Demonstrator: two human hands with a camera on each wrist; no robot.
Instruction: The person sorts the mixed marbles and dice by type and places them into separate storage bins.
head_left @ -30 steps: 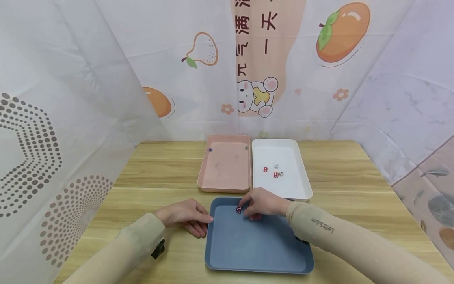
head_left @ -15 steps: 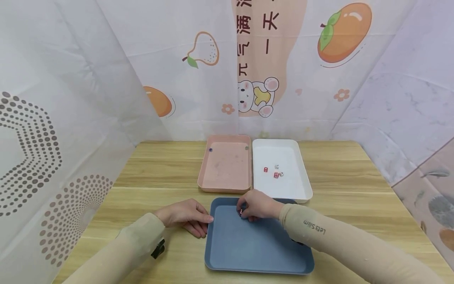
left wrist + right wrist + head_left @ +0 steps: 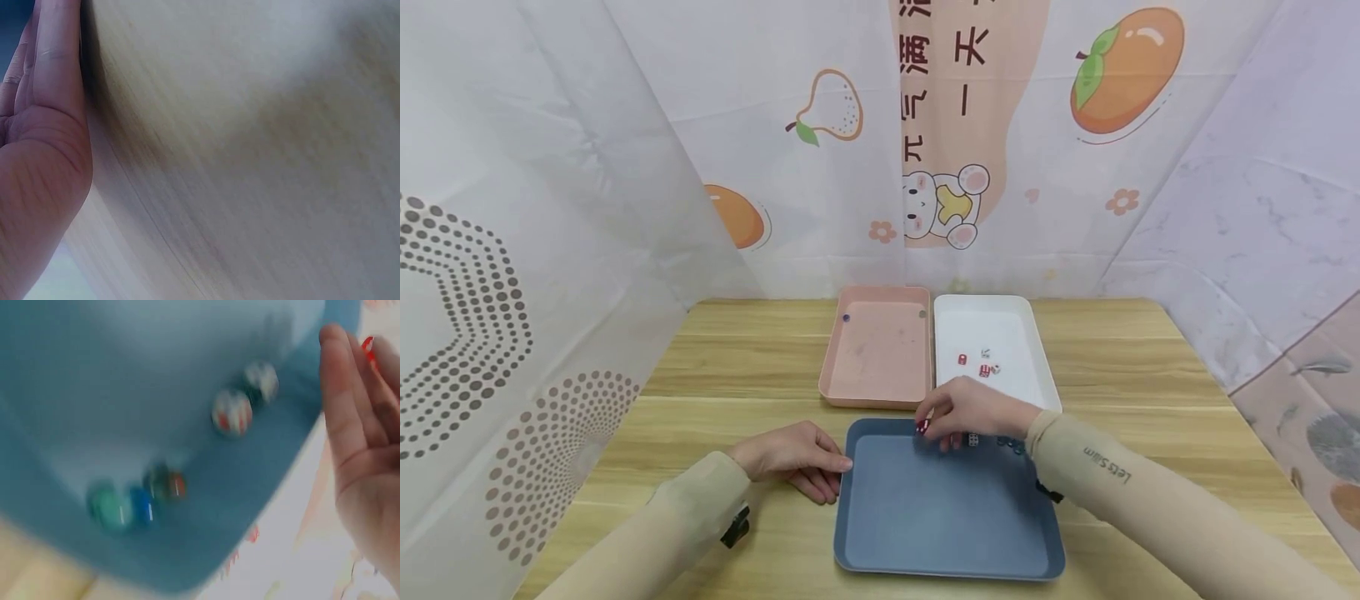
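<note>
Now raising small red white-pipped die (image 3: 922, 427), pinched by right hand (image 3: 976, 408), to far edge of blue rectangular tray (image 3: 951, 521), apparently freed from its floor; touching left rim with ungripping left hand (image 3: 793, 452)

Toward twelve o'clock we read 元气满 and 一天, turned sideways, on the hanging curtain (image 3: 842, 183), further characters cut off above, and toward four o'clock, apparently "Let'sSlim" on the right sleeve (image 3: 1157, 500).

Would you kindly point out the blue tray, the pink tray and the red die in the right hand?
Blue tray (image 3: 943, 512): head view, bare floor.
Pink tray (image 3: 880, 354): head view, bare floor.
Red die (image 3: 922, 426): head view, its visible side.
</note>
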